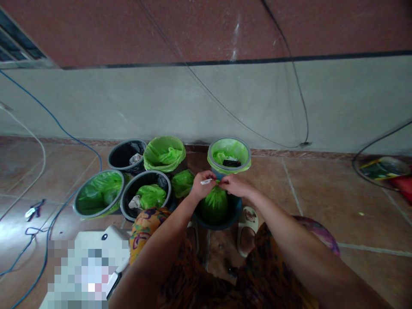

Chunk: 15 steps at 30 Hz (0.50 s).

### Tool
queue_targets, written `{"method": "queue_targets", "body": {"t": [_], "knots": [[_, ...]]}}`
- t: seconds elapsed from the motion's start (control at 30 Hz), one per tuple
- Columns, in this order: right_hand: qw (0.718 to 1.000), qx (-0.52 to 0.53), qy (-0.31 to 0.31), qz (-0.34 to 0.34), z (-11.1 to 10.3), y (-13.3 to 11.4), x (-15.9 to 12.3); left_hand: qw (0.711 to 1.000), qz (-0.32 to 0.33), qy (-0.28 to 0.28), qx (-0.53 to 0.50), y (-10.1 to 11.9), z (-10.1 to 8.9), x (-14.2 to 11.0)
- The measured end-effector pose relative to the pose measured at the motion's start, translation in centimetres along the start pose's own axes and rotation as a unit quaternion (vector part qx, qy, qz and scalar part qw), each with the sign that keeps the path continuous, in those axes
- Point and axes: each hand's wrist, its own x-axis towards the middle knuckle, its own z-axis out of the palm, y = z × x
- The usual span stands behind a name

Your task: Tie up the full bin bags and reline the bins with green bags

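Between my knees stands a dark blue bin [237,212] with a full green plastic bag [215,207] in it. My left hand [202,185] is closed at the gathered neck of the bag. A small white strip [206,182] shows at its fingers; I cannot make out what it is. From the other side, my right hand [236,186] pinches the same gathered top, so the fingertips of both hands nearly meet above the bag. Directly behind them is a grey-rimmed bin [246,166] lined with green plastic, holding a black item.
Several lined bins stand to the left, among them a black-lined bin [124,152] and a green-lined bin [77,201]. Another green bag [182,183] lies between bins. A blue cable [48,240] crosses the floor at left. A pale object [86,236], partly pixelated, is at lower left.
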Motion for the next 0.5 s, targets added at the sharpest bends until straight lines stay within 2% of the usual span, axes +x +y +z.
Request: {"method": "queue_targets", "body": {"t": [0.3, 0.5], "knots": [[0.998, -0.024, 0.050, 0.028, -0.5, -1.3, -0.2, 0.992, 0.082, 0.018, 0.094, 0.9, 0.0, -0.6], [0.993, -0.011, 0.121, 0.001, -0.3, -0.7, 0.5, 0.986, 0.077, 0.075, 0.130, 1.1, 0.8, -0.6]]}}
